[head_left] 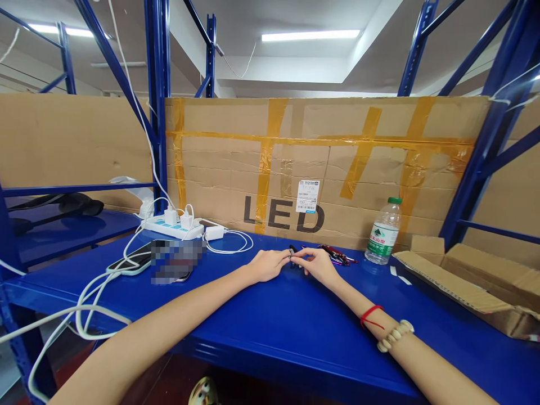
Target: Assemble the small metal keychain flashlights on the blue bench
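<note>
Both hands meet over the middle of the blue shelf [270,326]. My left hand [266,265] rests low over the surface, fingers closed and pointing right toward a small dark piece [292,250]. From the other side my right hand [317,265] pinches at the same spot with thumb and forefinger. What exactly the fingertips hold is too small and partly hidden to name. Just behind my right hand lies a loose pile of slender red, purple and dark pieces that look like pens [345,258].
A water bottle [383,233] with a green cap stands right of the pile, near an open cardboard box [472,278]. At left are a white power strip [169,227], phones [139,257] and looped white cables [95,309]. A large carton [219,169] walls off the back.
</note>
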{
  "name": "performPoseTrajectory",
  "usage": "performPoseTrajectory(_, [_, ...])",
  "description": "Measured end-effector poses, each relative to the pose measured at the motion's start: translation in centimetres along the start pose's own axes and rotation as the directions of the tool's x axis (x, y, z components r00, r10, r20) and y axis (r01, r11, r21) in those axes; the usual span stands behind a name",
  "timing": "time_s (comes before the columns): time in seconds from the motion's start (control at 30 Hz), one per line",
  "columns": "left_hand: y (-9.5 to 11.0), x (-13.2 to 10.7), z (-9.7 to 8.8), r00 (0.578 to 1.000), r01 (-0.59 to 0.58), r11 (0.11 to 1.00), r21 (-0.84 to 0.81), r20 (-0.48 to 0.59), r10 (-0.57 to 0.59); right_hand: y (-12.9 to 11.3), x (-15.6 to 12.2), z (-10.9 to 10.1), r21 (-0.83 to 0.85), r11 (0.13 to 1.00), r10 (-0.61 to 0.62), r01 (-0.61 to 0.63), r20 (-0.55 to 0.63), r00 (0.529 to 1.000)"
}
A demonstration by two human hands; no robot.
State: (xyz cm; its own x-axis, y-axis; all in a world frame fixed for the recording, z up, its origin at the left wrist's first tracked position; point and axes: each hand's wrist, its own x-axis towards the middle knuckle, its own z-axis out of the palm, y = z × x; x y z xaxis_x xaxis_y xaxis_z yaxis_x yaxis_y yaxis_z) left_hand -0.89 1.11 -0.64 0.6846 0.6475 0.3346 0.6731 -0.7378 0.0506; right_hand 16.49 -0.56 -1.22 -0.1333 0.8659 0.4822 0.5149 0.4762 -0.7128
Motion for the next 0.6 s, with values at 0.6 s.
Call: performPoseTrajectory(0.6, [0.17,-0.14,-0.20,1.000,-0.024,0.998,0.053,0.013,0.023,0.28,0.11,0.11,0.090,0.994,0.051,-0.057,0.073,0.996])
